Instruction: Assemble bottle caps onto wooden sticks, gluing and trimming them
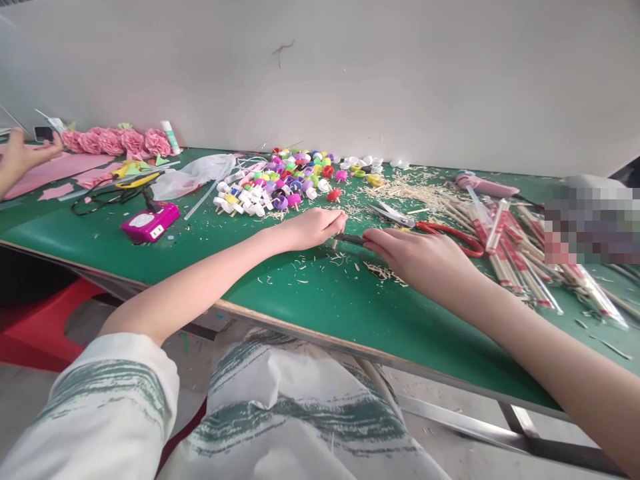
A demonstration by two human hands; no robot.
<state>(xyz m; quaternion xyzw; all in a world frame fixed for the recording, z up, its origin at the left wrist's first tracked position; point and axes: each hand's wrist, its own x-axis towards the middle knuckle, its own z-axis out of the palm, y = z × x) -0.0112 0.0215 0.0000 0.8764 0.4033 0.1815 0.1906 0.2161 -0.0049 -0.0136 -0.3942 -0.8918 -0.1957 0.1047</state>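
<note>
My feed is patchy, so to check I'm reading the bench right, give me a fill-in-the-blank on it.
The table top is ___.
The scissors beyond the right hand have ___ handles.
The paper flowers at the far left are ___.
The dark tool in the right hand points toward the ___ hand.
Missing words: green; red; pink; left.

Dark tool (350,238): slim, near-horizontal, low over the table, just left of the red-handled scissors (450,235), pinched at its right end. Wooden stick (335,244): short, pale, pointing down at the tool's left tip, farther left of the scissors.
</note>
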